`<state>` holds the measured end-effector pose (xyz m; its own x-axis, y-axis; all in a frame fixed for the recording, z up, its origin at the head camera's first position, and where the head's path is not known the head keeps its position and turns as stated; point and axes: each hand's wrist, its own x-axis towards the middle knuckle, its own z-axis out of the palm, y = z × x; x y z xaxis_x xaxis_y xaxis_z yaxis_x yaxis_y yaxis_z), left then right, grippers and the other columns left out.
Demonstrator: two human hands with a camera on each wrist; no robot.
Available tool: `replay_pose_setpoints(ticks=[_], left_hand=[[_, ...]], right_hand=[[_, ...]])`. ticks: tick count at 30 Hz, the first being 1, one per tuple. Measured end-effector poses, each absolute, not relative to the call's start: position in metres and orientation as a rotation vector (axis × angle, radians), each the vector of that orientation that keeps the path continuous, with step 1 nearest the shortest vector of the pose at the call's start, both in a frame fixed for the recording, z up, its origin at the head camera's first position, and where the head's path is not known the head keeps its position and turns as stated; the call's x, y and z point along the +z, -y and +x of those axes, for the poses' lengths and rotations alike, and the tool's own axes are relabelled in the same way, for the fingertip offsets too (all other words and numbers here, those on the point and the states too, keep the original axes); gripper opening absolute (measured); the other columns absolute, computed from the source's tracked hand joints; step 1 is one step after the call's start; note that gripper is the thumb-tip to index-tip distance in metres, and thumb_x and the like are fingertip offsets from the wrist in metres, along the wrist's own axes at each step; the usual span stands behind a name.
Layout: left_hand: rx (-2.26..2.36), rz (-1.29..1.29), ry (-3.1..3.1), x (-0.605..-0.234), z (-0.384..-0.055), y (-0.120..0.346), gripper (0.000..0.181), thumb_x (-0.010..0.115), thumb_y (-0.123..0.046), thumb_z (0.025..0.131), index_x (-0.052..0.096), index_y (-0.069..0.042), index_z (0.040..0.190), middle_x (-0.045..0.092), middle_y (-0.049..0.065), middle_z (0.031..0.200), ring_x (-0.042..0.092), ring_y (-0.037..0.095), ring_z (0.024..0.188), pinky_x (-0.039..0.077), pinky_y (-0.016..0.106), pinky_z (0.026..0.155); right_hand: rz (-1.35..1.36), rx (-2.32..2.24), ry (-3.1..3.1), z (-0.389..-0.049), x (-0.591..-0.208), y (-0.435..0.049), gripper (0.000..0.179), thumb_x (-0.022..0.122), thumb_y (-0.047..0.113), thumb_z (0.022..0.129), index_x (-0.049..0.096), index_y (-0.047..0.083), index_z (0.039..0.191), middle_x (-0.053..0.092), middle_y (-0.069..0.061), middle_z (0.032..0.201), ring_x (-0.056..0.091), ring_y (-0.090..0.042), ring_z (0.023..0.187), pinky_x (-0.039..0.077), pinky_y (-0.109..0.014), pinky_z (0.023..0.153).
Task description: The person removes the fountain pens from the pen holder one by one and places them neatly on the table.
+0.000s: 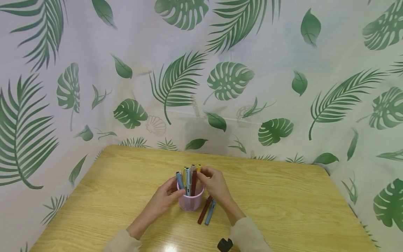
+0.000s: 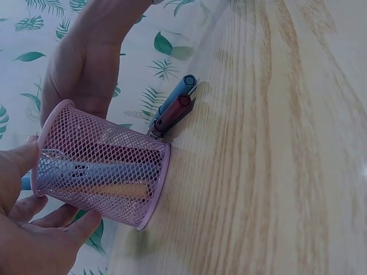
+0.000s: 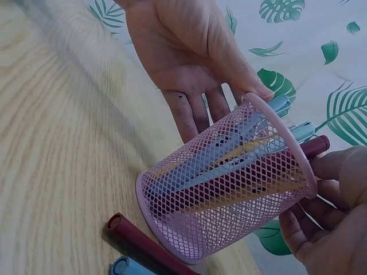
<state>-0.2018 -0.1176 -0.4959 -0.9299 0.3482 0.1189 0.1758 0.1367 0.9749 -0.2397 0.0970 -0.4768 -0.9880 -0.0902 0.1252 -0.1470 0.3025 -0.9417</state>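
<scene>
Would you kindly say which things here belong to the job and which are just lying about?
Job, apparently: pink mesh cup; pens inside; loose dark red pen; loose blue pen.
Merely around: unidentified black object; leafy backdrop.

L hand opp. R hand; both curled.

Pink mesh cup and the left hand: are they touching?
Touching. The right wrist view shows the left hand with its thumb tip against the rim of the pink mesh cup.
</scene>
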Motion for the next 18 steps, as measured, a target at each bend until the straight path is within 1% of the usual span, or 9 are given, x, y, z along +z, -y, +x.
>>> replay_pose_setpoints(ticks=[4,7,11,14,16,18], left_hand=[[1.906,0.518,-2.261,-0.496,-0.202,0.118,0.067,0.064,-0.02,0.105,0.032,0.003,0.159,0.057,0.027,0.142,0.055,0.04,0.131,0.048,0.045,0.109],[1.91,0.509,-2.257,-0.495,-0.202,0.118,0.067,0.064,-0.019,0.104,0.032,0.003,0.159,0.057,0.027,0.142,0.055,0.04,0.131,0.048,0.046,0.109],[1.917,0.506,-2.246,-0.495,-0.202,0.118,0.066,0.064,-0.018,0.104,0.032,0.003,0.159,0.057,0.026,0.142,0.055,0.04,0.131,0.048,0.047,0.11],[1.919,0.511,-2.239,-0.495,-0.201,0.118,0.067,0.064,-0.018,0.104,0.032,0.003,0.159,0.057,0.027,0.142,0.055,0.04,0.132,0.048,0.047,0.109],[1.919,0.513,-2.24,-0.495,-0.201,0.118,0.067,0.064,-0.018,0.104,0.031,0.003,0.159,0.057,0.027,0.142,0.055,0.041,0.132,0.048,0.047,0.11],[1.915,0.51,-2.245,-0.495,-0.201,0.118,0.067,0.064,-0.018,0.104,0.031,0.003,0.159,0.056,0.027,0.142,0.055,0.041,0.132,0.047,0.047,0.11]], right_hand=[[0.222,1.821,2.437,-0.238,-0.474,-0.1,0.016,0.07,0.017,0.1,0.075,0.002,0.101,0.068,-0.005,0.09,0.058,-0.017,0.085,0.05,-0.029,0.073],[0.202,1.835,2.406,-0.236,-0.472,-0.102,0.018,0.071,0.021,0.099,0.076,0.004,0.1,0.068,-0.006,0.09,0.061,-0.018,0.085,0.05,-0.031,0.075],[0.178,1.886,2.364,-0.234,-0.47,-0.105,0.02,0.071,0.022,0.1,0.075,0.003,0.105,0.07,-0.008,0.096,0.066,-0.022,0.088,0.056,-0.042,0.084],[0.168,1.938,2.316,-0.232,-0.468,-0.108,0.02,0.07,0.02,0.101,0.073,0.001,0.108,0.071,-0.011,0.099,0.068,-0.026,0.09,0.057,-0.05,0.09],[0.161,1.969,2.283,-0.231,-0.467,-0.11,0.021,0.069,0.018,0.101,0.072,-0.001,0.109,0.072,-0.013,0.1,0.069,-0.028,0.09,0.058,-0.05,0.09],[0.15,1.992,2.262,-0.229,-0.465,-0.112,0.02,0.069,0.017,0.101,0.071,-0.002,0.108,0.073,-0.015,0.1,0.07,-0.029,0.089,0.058,-0.046,0.089]])
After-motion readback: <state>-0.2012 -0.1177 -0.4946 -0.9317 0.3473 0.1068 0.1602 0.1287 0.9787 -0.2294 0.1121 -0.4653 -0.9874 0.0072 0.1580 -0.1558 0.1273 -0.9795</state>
